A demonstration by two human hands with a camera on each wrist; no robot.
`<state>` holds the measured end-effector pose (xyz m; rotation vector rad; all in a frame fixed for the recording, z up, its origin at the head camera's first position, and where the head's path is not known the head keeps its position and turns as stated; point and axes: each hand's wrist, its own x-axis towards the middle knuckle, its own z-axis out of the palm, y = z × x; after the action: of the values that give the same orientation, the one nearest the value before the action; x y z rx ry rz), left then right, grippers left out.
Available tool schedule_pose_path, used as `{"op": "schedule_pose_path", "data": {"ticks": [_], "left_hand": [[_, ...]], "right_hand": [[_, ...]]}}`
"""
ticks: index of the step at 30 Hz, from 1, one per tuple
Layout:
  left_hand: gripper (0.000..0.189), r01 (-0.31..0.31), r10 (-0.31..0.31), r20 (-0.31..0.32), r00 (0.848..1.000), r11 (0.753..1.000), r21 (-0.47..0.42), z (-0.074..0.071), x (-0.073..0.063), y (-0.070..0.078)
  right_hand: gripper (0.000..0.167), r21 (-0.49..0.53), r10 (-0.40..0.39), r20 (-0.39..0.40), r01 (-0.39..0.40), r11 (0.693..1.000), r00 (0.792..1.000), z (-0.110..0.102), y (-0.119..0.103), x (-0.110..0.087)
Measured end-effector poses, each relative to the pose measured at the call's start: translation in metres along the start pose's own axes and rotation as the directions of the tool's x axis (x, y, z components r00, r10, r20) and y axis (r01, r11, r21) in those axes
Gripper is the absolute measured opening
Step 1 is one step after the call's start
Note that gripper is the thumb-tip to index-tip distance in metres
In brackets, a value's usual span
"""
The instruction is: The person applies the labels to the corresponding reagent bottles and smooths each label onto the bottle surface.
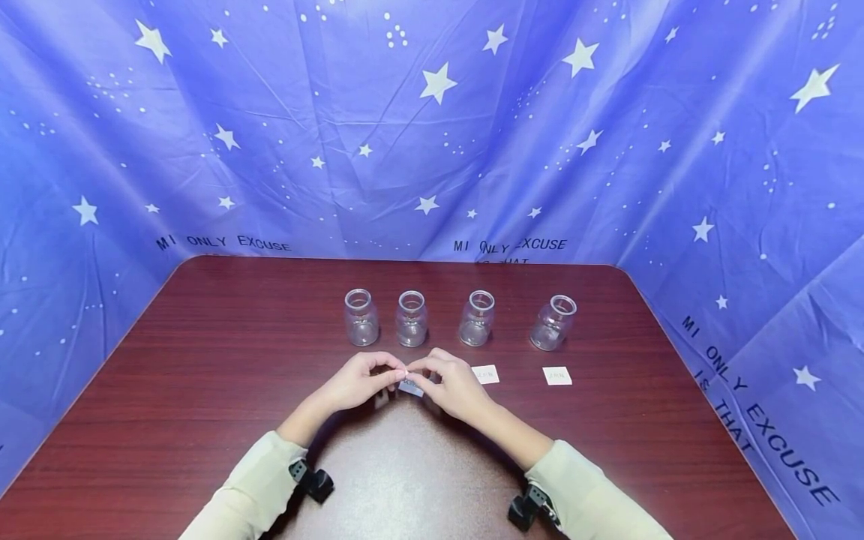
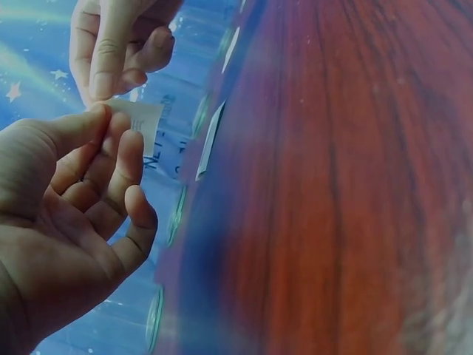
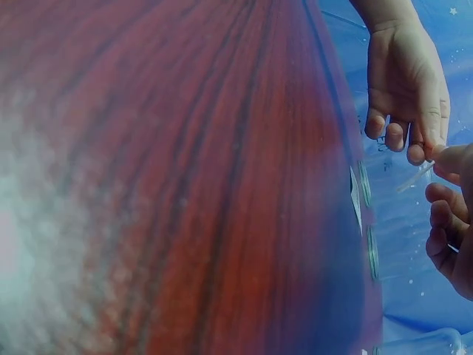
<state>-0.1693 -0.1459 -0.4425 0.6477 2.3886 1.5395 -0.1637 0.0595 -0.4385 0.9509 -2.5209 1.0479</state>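
Note:
A small white paper label (image 1: 412,386) with faint writing is held up off the table between both hands. My left hand (image 1: 361,381) pinches one edge of it between thumb and index finger, the other fingers loosely bent, as the left wrist view shows. From the other side, my right hand (image 1: 455,384) pinches the label close to the left fingertips. In the left wrist view the label (image 2: 140,122) hangs below the meeting fingertips. Only a thin edge of the label (image 3: 415,177) shows in the right wrist view.
Several clear glass jars without lids, such as one jar (image 1: 361,322) at the left and another (image 1: 553,326) at the right, stand in a row behind the hands. Two more written labels, one label (image 1: 487,373) and another label (image 1: 557,376), lie on the brown table (image 1: 223,360).

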Motion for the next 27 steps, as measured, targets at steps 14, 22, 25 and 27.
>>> {"op": "schedule_pose_path", "data": {"ticks": [14,22,25,27], "left_hand": [[0.015,-0.026,0.025,-0.055,0.998,0.999,-0.03,0.008,0.006,0.004],[0.013,-0.032,0.027,-0.075,0.997,0.997,-0.069,0.01,0.007,0.007],[0.013,-0.03,0.023,-0.085,0.996,0.996,-0.083,0.011,0.007,0.007],[0.013,-0.026,0.018,-0.095,0.995,0.996,-0.083,0.011,0.008,0.007]], "right_hand": [[0.005,0.203,0.102,-0.014,-0.097,0.974,0.995,-0.004,0.008,0.002],[0.003,0.209,0.128,-0.035,-0.118,0.971,0.991,-0.006,0.009,0.001],[0.004,0.222,0.143,-0.048,-0.129,0.967,0.989,-0.006,0.009,0.002],[0.004,0.245,0.17,-0.05,-0.153,0.957,0.984,-0.007,0.009,0.003]]}}
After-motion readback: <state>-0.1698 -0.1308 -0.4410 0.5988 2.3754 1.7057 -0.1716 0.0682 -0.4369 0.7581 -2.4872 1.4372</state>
